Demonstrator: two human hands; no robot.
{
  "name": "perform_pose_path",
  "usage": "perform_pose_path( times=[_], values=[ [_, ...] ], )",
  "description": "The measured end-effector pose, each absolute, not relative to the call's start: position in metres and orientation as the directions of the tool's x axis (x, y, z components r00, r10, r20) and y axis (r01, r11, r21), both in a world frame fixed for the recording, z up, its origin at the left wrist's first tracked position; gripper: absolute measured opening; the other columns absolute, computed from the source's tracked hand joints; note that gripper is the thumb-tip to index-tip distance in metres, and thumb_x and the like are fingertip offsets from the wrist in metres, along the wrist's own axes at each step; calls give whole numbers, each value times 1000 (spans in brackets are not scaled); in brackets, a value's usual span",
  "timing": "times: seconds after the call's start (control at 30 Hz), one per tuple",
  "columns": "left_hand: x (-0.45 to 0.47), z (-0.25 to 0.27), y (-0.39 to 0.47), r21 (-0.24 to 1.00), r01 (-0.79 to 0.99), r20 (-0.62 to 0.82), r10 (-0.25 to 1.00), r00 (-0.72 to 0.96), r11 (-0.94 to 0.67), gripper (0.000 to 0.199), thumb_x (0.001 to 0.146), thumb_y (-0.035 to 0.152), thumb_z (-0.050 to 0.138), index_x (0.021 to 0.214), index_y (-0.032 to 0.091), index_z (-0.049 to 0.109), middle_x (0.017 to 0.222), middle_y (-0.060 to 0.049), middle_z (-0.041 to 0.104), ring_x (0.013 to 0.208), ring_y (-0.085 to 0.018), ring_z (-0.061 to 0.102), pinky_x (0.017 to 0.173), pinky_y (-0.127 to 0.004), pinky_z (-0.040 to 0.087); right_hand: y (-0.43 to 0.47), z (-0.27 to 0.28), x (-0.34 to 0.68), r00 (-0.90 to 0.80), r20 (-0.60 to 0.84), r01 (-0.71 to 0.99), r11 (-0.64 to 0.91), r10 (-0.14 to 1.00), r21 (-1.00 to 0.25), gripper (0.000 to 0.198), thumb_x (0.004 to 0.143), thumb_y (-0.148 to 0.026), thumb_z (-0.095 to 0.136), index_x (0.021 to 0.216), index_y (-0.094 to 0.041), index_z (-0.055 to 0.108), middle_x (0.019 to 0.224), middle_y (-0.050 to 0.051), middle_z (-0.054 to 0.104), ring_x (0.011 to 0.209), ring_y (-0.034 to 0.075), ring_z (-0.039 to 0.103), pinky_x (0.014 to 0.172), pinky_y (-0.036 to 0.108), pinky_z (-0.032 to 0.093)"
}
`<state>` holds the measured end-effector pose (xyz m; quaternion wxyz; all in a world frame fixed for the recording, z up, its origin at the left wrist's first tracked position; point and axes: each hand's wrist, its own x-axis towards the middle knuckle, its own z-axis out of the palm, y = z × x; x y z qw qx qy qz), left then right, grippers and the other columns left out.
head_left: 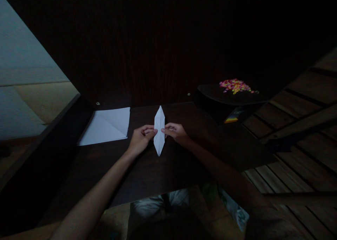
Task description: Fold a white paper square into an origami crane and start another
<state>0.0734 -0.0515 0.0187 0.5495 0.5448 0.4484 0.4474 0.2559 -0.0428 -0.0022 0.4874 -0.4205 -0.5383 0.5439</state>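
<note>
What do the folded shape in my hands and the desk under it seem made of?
The folded shape looks like white matte paper: its creases are crisp, its ends pointed. The desk seems wood or laminate board, smooth and dark brown, by its flat, even surface; dim light hides which.

The folded paper (159, 123) is held between the left hand (141, 138), placed at its left edge, and the right hand (178, 132), placed at its right edge; whether it is lifted off the desk (142, 178) cannot be told. To its left, apart from it, sheets (106, 125) are laid on the desk. Farther left of it, a side panel (44, 155) is positioned; behind it, a back panel (147, 50). Behind it and to the right, a shelf (210, 92) is set, and small pieces (235, 86) are heaped on that. Far to its right, slats (297, 166) are seen. Before it, past the desk's near edge, the person's legs (149, 206) are glimpsed.
</note>
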Motion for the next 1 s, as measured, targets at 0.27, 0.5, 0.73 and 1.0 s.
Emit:
perform_pose_path(
  times=[0.27, 0.5, 0.73, 1.0],
  values=[
    [75, 15, -51, 1000, -9, -9, 970, 244, 11, 52, 61, 54, 80, 91, 14, 68, 76, -5, 73, 74, -21, 69, 72, -31, 54, -45, -1, 257, -143, 49, -89, 36, 989, -995, 31, 59, -42, 82, 66, -17, 64, 60, -1, 65, 52, 13, 60, 52, 27, 50],
    [77, 13, -54, 1000, 10, 25, 978, 206, -28, 45, 60, 46, 83, 86, 13, 68, 72, -3, 71, 66, -15, 65, 66, -26, 51, -48, 2, 255, -105, 86, -78, 78, 991, -994, 33, 56, -43, 83, 61, -18, 62, 54, -2, 62, 46, 12, 57, 47, 25, 46],
    [76, 16, -56, 997, 78, -1, 981, 194, -14, 41, 58, 48, 84, 73, 12, 70, 63, -2, 68, 56, -13, 59, 54, -23, 46, -49, 2, 256, -142, 86, -44, 80, 986, -996, 32, 58, -43, 82, 64, -18, 63, 55, -2, 62, 48, 12, 57, 47, 25, 45],
    [78, 16, -56, 997, 17, -77, 965, 250, 75, 33, 60, 43, 83, 67, 13, 70, 59, -2, 67, 56, -15, 61, 54, -24, 47, -46, -3, 258, -177, 37, -69, 25, 984, -997, 28, 59, -39, 81, 64, -18, 63, 56, -2, 63, 48, 12, 58, 49, 25, 46]
  ],
)
